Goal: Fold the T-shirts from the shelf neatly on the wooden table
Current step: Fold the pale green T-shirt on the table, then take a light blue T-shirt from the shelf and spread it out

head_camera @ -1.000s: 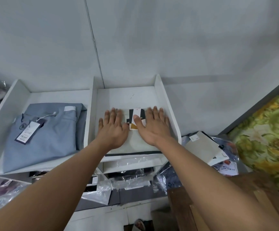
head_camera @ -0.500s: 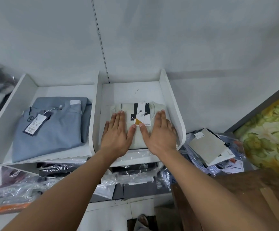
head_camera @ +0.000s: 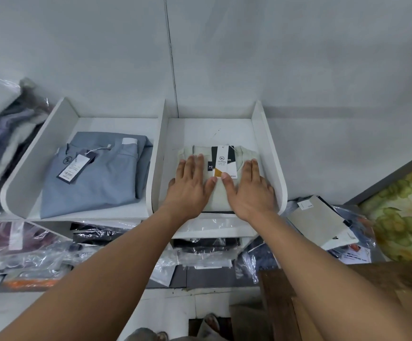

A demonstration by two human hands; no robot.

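A folded cream T-shirt point(head_camera: 221, 193) with a black-and-white hang tag point(head_camera: 224, 161) lies in the right compartment of the white shelf point(head_camera: 270, 153). My left hand point(head_camera: 187, 185) lies flat on its left half, fingers straight. My right hand point(head_camera: 248, 190) lies flat on its right half, thumb tip touching the tag's lower edge. Both palms cover the shirt's front part. A folded blue-grey T-shirt point(head_camera: 96, 178) with its own tag sits in the left compartment. A corner of the wooden table point(head_camera: 283, 299) shows at the lower right, under my right forearm.
Plastic-wrapped garments point(head_camera: 200, 257) fill the lower shelf levels. A pile of bagged clothes point(head_camera: 0, 126) stacks up at the far left. A bagged grey garment point(head_camera: 323, 225) lies to the right of the shelf. A floral cloth point(head_camera: 407, 212) hangs at the far right.
Both hands slid back toward the shelf's front edge on the cream shirt, uncovering its collar and tag; the shirt's front edge has come nearer the shelf's front edge. The camera view also shifted.
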